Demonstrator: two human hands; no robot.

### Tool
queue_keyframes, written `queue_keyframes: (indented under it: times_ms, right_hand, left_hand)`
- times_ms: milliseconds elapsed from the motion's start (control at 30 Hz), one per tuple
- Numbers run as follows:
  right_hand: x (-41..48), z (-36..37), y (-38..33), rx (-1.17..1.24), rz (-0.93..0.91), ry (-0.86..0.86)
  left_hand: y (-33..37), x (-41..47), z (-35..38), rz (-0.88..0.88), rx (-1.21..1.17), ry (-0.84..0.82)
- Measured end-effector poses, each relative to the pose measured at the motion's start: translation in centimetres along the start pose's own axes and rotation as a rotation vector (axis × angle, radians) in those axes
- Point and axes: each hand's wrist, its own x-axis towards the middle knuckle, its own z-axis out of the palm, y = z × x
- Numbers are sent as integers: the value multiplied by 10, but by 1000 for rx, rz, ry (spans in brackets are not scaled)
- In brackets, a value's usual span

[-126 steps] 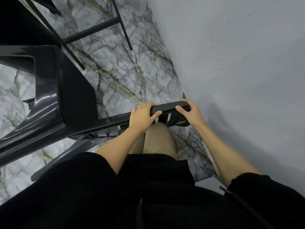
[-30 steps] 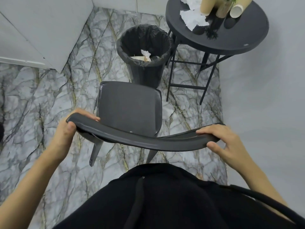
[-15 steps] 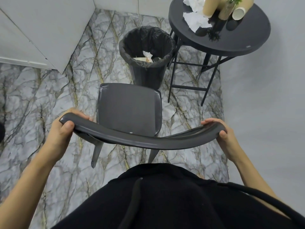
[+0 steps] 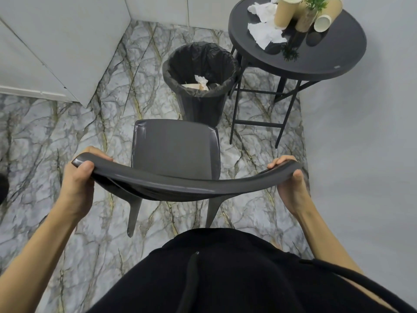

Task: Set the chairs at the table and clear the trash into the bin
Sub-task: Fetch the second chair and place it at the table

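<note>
A dark grey plastic chair (image 4: 176, 150) stands upright in front of me, seat facing away. My left hand (image 4: 77, 179) grips the left end of its curved backrest, and my right hand (image 4: 291, 188) grips the right end. Beyond the seat stands a black lined bin (image 4: 198, 86) with white paper inside. A round black table (image 4: 334, 55) at the upper right carries crumpled white tissues (image 4: 264, 30), brown paper cups (image 4: 286, 10), one tipped over (image 4: 325, 19), and a small potted plant (image 4: 309, 12).
Grey wall runs along the right side, close to the table and chair. White panels (image 4: 56, 41) fill the upper left corner. Marble-patterned floor (image 4: 45, 136) spreads to the left. A dark object pokes in at the left edge (image 4: 2, 188).
Over four seconds the chair went from lying tipped near the wall to upright before the bin. In the last second my right hand shifted to the backrest's right tip.
</note>
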Motion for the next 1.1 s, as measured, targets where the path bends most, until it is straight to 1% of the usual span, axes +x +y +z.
queue_keyframes:
  times_ms: [200, 433, 900, 1100]
  right_hand:
    - [16, -3, -22, 34, -17, 79]
    - [34, -28, -60, 24, -51, 110]
    - [58, -163, -153, 39, -124, 212]
    - [70, -214, -183, -39, -162, 265]
  left_hand:
    - [21, 16, 29, 25, 13, 19]
    - [15, 31, 62, 28, -47, 46]
    - [10, 75, 229, 6, -158, -9]
    - [-4, 106, 290, 6, -185, -21]
